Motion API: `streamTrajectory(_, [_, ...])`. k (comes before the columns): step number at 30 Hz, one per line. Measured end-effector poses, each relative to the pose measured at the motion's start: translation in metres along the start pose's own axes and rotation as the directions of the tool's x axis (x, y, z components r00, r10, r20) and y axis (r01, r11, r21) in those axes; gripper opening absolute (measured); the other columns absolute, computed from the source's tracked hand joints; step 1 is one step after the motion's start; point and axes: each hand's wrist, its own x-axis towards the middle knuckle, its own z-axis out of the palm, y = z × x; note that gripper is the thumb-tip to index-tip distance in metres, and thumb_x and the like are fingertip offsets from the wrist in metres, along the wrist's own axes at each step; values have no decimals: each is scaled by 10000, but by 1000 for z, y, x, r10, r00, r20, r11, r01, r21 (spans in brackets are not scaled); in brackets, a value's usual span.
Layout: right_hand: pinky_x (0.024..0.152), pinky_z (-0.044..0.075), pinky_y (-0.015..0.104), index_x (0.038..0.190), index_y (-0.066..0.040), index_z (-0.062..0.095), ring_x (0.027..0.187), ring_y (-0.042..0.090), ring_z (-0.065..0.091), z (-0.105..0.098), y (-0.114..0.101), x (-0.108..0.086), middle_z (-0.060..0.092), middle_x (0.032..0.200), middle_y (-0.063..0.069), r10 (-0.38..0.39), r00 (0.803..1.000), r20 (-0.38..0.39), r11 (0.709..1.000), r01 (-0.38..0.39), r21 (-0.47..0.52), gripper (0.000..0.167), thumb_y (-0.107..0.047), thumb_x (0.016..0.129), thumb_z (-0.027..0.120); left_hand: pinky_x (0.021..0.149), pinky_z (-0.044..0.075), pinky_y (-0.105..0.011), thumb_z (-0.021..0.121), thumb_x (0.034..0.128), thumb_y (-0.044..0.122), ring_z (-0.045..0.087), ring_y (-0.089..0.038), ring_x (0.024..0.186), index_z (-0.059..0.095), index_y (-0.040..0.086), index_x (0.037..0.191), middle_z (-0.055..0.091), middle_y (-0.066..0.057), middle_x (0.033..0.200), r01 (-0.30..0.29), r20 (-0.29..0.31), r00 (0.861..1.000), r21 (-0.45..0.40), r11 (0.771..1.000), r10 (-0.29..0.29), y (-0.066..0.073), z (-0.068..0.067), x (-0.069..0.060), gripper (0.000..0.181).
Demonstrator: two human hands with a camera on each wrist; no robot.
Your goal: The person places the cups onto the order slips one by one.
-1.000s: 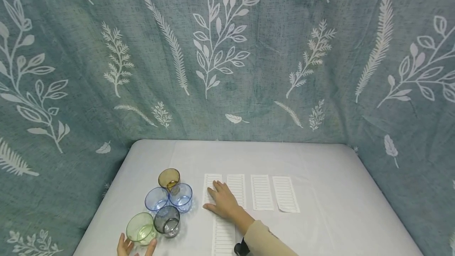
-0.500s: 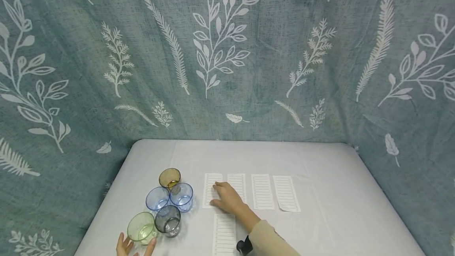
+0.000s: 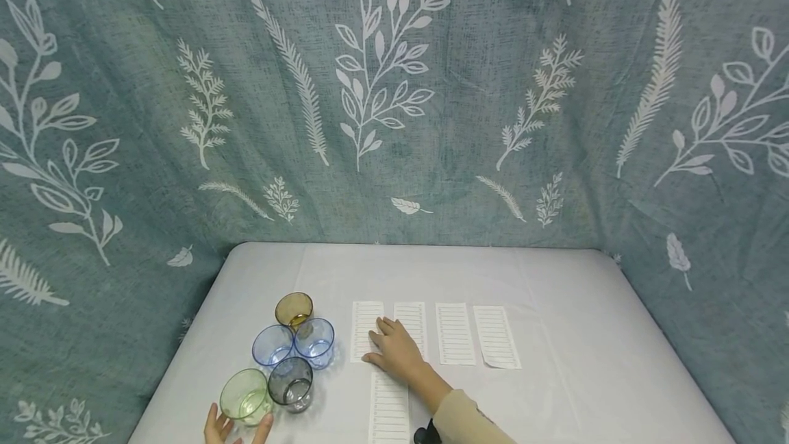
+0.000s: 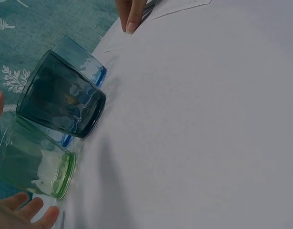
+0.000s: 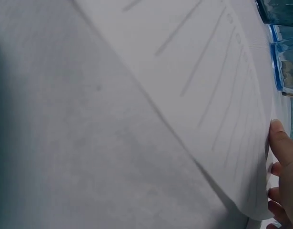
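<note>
My right hand (image 3: 397,351) lies over the upper left lined paper sheets, straddling the leftmost sheet (image 3: 364,334) and the second sheet (image 3: 411,319). Its fingers are relaxed and spread; in the right wrist view the thumb (image 5: 279,143) is by the edge of a lined sheet (image 5: 198,90). My left hand (image 3: 214,430) is at the near side of a green glass (image 3: 242,392), thumb and fingers apart around it. In the left wrist view those fingers (image 4: 32,210) are loosely extended near the green glass (image 4: 32,157), which stands upright on the table.
A grey glass (image 3: 290,382), two blue glasses (image 3: 272,344) and an amber glass (image 3: 293,308) cluster beyond the green one. Two more sheets (image 3: 455,334) lie to the right, and a longer sheet (image 3: 390,410) lies nearer. A patterned curtain (image 3: 394,211) borders the white table (image 3: 585,362).
My right hand has drawn slightly to the right, its fingers bending in and then spreading again. The leftmost sheet has shifted a little left. My left hand stays by the green glass.
</note>
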Motion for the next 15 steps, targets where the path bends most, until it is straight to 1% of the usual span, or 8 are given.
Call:
streamTrajectory(5, [1084,343,444,1210,-66,626,1254,278,483,2,-1,0,547,1324,137,10,999,-42,1000,-11,-18,655,-588,820,560,900,352,-687,833,707,281,282,-526,1266,31,75,1506,243,-351,1424,-16,-16,1000,-14,1000,16,2,2,0,1151])
streamTrajectory(9, [1088,332,455,1202,-49,624,1246,277,490,2,-1,2,553,1317,136,14,999,-52,1000,-13,8,663,-590,828,549,901,349,-688,830,713,233,279,-520,1266,48,77,1506,251,-342,1425,-18,-28,999,-42,999,17,3,2,-2,1125])
streamTrajectory(11, [1094,323,453,1197,-36,625,1247,280,490,0,-1,2,549,1318,145,14,998,-57,999,-11,38,620,-548,855,557,901,342,-692,830,711,219,274,-521,1268,51,78,1506,250,-341,1426,-16,-27,1000,-59,998,14,3,2,-2,1122])
streamTrajectory(15, [1089,331,444,1191,-18,626,1245,285,494,-4,4,2,543,1320,162,2,998,-59,998,2,70,518,-430,878,608,898,349,-690,831,710,232,282,-515,1270,53,82,1507,254,-332,1429,-8,-31,999,-38,999,7,2,2,-2,1124])
